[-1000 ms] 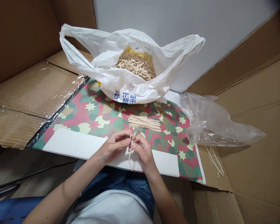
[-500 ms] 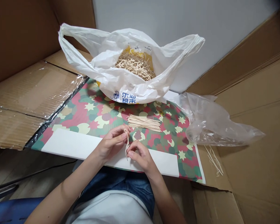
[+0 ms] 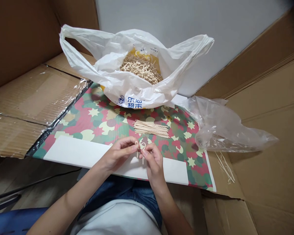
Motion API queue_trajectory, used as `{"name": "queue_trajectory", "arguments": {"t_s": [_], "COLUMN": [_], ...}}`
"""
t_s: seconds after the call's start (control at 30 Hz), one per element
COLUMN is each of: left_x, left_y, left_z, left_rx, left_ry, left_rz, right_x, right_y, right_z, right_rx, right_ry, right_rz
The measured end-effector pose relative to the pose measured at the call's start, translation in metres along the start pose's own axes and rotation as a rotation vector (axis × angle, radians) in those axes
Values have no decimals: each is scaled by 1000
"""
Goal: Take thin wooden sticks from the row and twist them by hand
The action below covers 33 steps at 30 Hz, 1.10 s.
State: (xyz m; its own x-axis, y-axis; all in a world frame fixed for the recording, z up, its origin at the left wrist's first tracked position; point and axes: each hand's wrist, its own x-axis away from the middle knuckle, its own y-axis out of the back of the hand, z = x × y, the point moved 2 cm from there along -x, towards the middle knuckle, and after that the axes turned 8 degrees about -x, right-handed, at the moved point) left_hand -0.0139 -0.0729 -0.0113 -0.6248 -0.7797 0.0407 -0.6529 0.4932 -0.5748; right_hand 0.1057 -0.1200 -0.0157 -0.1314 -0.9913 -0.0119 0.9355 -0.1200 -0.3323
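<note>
Observed, head view: we record both hands raised close together over the white band (image 3: 75,151) of a patterned sheet (image 3: 100,125). The left hand (image 3: 119,153) and right hand (image 3: 154,161) are both closed in a pinch, not clenched into fists. Between them they grip a pale looped strand (image 3: 140,144), with the loop upward and two ends hanging down. The fingertips (image 3: 133,148) cover part of the strand where it crosses, so we cannot tell how the ends are joined, or which hand holds which end.

The strand sits above the white band, and we judge that its pale colour shows up less against that band than against the pattern. A neat bundle of thin sticks (image 3: 151,128) lies on the sheet just ahead of the hands, squared up, apparently so that any stick can be drawn easily. Beyond it, a white plastic bag (image 3: 122,98) with blue lettering stands with its mouth spread wide, exposing a heap of short pale pieces (image 3: 141,69); the open mouth seems to keep them within reach. A crumpled clear plastic bag (image 3: 225,130) lies to the right, with a few loose sticks (image 3: 224,168) on the cardboard (image 3: 235,182) beside it.
</note>
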Motion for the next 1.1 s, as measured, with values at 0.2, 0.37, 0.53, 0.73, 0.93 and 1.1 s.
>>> {"name": "queue_trajectory", "arguments": {"t_s": [0.2, 0.37, 0.53, 0.73, 0.93, 1.1], "left_x": [0, 1, 3, -2, -7, -9], "left_y": [-2, -1, -6, -5, -6, -10], "left_z": [2, 4, 2, -17, -37, -39], "left_rx": [-9, -25, -194, -858, -1333, -1266], "left_ry": [64, 77, 46, 16, 46, 61], "left_rz": [86, 122, 41, -46, 146, 200], "right_x": [-6, -4, 0, -3, -13, -15], "right_y": [-3, -4, 2, 8, 8, 9], "right_z": [4, 9, 10, 28, 44, 49], "right_rx": [-56, -91, 44, 1005, 1377, 1378], "right_ry": [-66, -179, -145, 614, 683, 622], "right_rz": [60, 152, 155, 212, 527, 604]}}
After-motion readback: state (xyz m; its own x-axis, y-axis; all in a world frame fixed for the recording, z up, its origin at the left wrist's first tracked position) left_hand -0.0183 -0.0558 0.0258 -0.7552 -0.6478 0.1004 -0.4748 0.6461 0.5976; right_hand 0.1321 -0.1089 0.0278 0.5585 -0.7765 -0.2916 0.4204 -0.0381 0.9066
